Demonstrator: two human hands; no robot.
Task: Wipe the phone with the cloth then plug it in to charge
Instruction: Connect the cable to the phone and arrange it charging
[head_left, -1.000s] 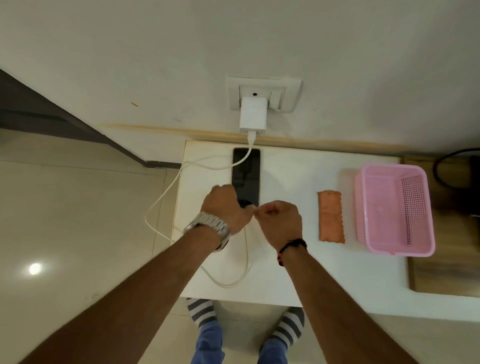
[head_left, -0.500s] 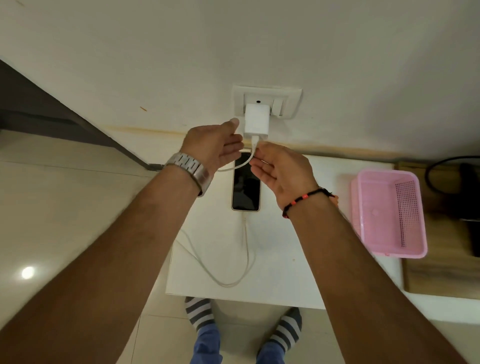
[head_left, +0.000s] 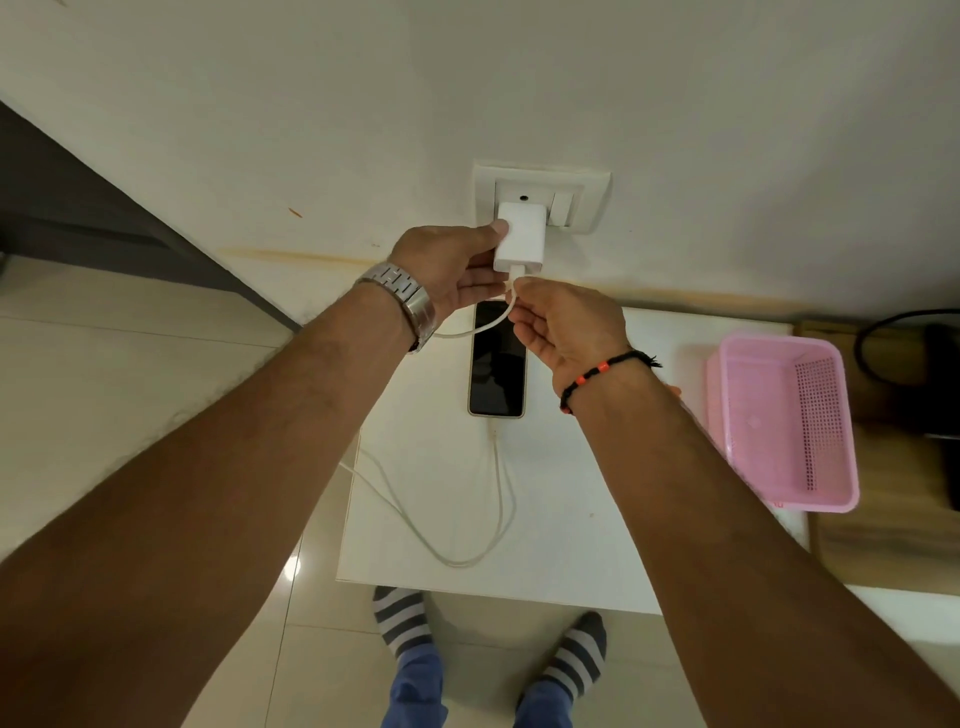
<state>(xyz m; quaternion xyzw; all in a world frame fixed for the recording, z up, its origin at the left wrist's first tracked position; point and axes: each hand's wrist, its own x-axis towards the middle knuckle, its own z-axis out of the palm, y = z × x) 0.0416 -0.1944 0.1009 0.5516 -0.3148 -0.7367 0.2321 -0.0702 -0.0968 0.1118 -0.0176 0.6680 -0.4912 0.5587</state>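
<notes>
A dark-screened phone (head_left: 497, 364) lies flat on the white table (head_left: 582, 519), with the white cable (head_left: 498, 488) plugged into its near end and looping off the table's left edge. The white charger block (head_left: 521, 239) sits in the wall socket (head_left: 540, 195). My left hand (head_left: 452, 270) grips the block's left side, thumb on it. My right hand (head_left: 561, 325) pinches the cable's plug just under the block. The orange cloth (head_left: 674, 391) is almost wholly hidden behind my right forearm.
A pink plastic basket (head_left: 779, 415) stands on the table's right part. Beyond it lies a wooden surface (head_left: 893, 535) with a black cable (head_left: 883, 332). Tiled floor (head_left: 130, 395) lies to the left, and my striped-socked feet (head_left: 400, 618) show below the table edge.
Both hands left the phone's near end and rose to the wall socket. The left hand closed on the charger block and the right took the cable's plug beneath it.
</notes>
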